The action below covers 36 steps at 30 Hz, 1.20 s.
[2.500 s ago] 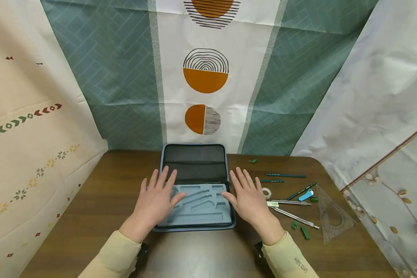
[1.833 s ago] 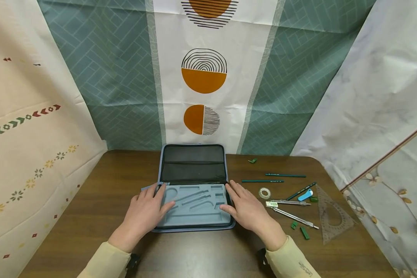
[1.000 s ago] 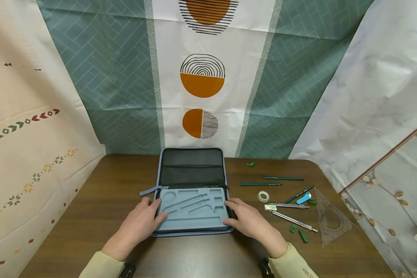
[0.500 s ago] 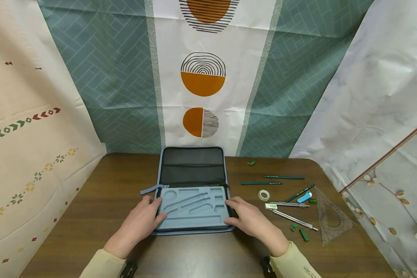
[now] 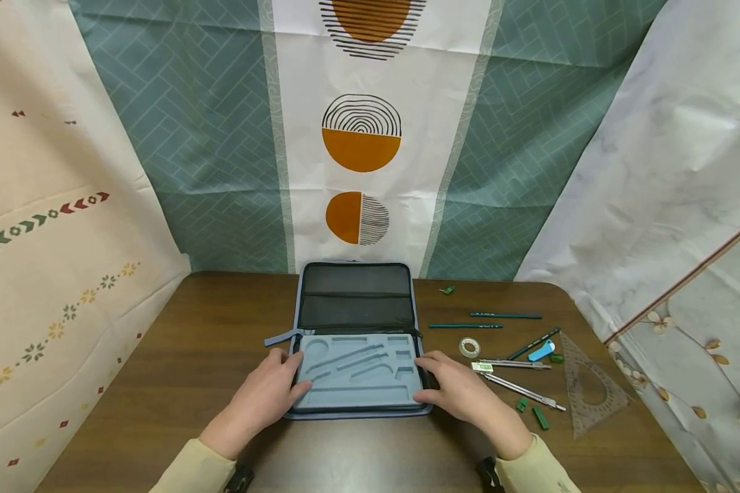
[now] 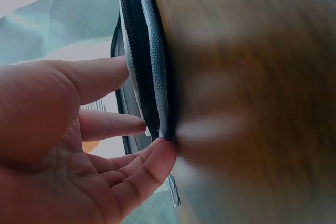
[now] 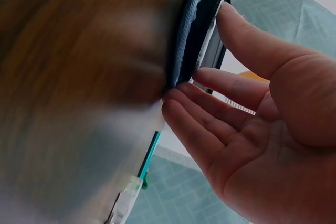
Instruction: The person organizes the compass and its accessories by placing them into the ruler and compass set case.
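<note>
An unzipped pencil case (image 5: 360, 414) lies on the table, its mesh-lined lid (image 5: 355, 311) raised at the back. Inside sits a pale blue moulded tray (image 5: 354, 395) with bare recesses. My left hand (image 5: 262, 394) grips the case's left side, thumb over the tray edge and fingers along the outer wall. Opposite it, my right hand (image 5: 462, 392) holds the right side in the same way. Both wrist views show thumb and fingers at the zipped rim. A blue strap (image 5: 280, 338) sticks out at the left.
Right of the case lie several dark green pencils (image 5: 465, 326), a tape roll (image 5: 469, 347), an eraser (image 5: 482, 367), metal compasses (image 5: 524, 392), a blue-and-white piece (image 5: 541, 350), small green pieces (image 5: 540, 418) and a clear set square (image 5: 582, 411). A patterned curtain (image 5: 228, 137) hangs behind.
Both hands have come down from above the case to its two sides. In the last half second the case has slid a little to the right between them.
</note>
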Available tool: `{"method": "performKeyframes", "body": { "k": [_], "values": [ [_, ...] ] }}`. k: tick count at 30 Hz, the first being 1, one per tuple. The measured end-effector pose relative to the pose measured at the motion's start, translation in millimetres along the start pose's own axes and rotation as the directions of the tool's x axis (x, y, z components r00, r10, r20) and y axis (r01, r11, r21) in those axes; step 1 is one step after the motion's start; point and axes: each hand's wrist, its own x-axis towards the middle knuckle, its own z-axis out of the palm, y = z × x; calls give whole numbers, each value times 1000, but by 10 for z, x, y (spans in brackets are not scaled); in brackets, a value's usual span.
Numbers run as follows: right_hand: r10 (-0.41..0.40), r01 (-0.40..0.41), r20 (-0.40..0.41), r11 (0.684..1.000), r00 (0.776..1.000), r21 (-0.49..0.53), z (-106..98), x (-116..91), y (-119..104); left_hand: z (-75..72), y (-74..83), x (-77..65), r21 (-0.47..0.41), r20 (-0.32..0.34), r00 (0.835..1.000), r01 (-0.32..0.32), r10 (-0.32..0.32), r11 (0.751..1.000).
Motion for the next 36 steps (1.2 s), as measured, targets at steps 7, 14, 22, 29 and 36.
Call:
{"method": "performKeyframes", "body": {
  "k": [7, 14, 22, 29, 36],
  "values": [
    [20, -20, 14, 1000, 1000, 23, -40, -37, 41, 35, 33, 37, 13, 7, 1000, -23, 22, 1000],
    [30, -30, 16, 999, 999, 14, -62, -41, 60, 31, 51, 57, 24, 0, 999, -48, 48, 999],
    [20, -20, 17, 1000, 1000, 15, -58, -28, 83, 26, 33, 48, -3, -7, 998, -65, 65, 998],
    [21, -21, 23, 1000, 1000, 13, -55, -11, 75, -6, -42, 22, -30, 4, 992, -124, 124, 992],
    [20, -20, 23, 1000, 1000, 11, -50, -3, 80, -46, -113, -18, -59, 39, 982, -183, 185, 981]
  ]
}}
